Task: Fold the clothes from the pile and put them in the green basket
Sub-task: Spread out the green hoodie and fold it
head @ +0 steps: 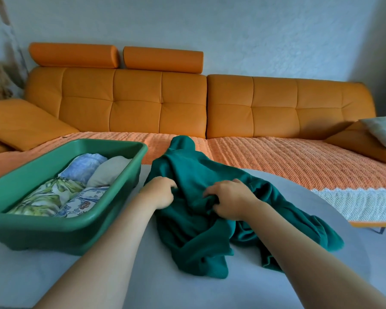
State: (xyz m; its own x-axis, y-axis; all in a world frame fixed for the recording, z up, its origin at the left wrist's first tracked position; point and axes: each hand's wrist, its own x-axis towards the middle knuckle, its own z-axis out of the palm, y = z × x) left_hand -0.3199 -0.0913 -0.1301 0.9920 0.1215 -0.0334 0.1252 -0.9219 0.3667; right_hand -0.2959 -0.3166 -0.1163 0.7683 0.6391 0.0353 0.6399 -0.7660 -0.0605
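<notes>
A crumpled teal garment [198,230] is being held on the grey bench [143,286], its long axis running away from the person toward the sofa [276,108]. Its middle is being bunched in the curled fingers of the right hand [230,200]; the left hand [159,192], also curled, is seemingly pinching the left edge. The green basket [54,229] is lying just left, nearer the left hand

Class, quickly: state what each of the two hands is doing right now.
Left hand: closed, gripping the green garment.
Right hand: closed, gripping a bunch of the same garment.
</notes>
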